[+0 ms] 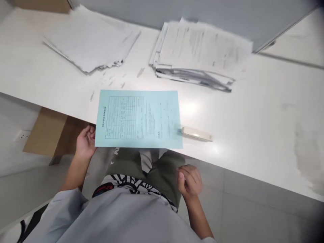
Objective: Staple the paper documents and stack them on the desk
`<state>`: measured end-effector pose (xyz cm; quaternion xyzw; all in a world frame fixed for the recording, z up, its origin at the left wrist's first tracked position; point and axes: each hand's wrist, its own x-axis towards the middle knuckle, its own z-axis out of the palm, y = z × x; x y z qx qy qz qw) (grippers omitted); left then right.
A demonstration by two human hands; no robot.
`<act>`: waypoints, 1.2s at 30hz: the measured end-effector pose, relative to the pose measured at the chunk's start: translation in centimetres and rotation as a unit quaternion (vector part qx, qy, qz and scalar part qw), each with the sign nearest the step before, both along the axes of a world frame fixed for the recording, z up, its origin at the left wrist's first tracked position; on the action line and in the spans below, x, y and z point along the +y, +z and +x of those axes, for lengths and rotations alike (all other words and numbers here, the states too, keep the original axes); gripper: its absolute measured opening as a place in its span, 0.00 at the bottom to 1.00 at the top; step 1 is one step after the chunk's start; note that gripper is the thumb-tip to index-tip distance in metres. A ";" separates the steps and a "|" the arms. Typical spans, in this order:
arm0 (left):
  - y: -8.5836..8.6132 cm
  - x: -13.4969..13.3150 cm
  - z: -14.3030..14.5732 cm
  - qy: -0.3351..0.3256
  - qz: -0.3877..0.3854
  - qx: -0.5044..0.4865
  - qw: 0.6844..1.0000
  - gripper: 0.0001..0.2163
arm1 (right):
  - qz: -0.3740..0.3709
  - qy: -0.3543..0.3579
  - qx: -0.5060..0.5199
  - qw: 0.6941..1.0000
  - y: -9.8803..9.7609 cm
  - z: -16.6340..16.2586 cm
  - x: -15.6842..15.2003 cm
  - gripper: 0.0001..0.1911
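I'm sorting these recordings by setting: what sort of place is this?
Probably an office: a white desk bears a left paper stack and a right paper stack, and a printed blue form overhangs its front edge.

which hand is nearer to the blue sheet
Left: the left hand is at the left edge of the blue sheet; the right hand is apart, below its lower right corner.
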<state>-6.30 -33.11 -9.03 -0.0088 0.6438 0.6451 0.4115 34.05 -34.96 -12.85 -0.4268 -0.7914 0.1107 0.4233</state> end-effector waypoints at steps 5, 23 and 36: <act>-0.8 -1.7 6.0 0.089 0.065 -0.076 0.991 0.14 | 0.121 -0.111 -0.018 0.986 5.6 -1.5 5.8 0.09; 1.3 2.1 20.7 -0.268 0.084 -0.058 0.958 0.20 | -0.016 0.033 -0.089 0.995 5.9 -2.2 11.2 0.25; 0.1 0.8 20.8 -0.305 0.132 0.033 0.942 0.18 | 0.025 0.060 -0.072 0.995 5.0 -2.0 10.3 0.21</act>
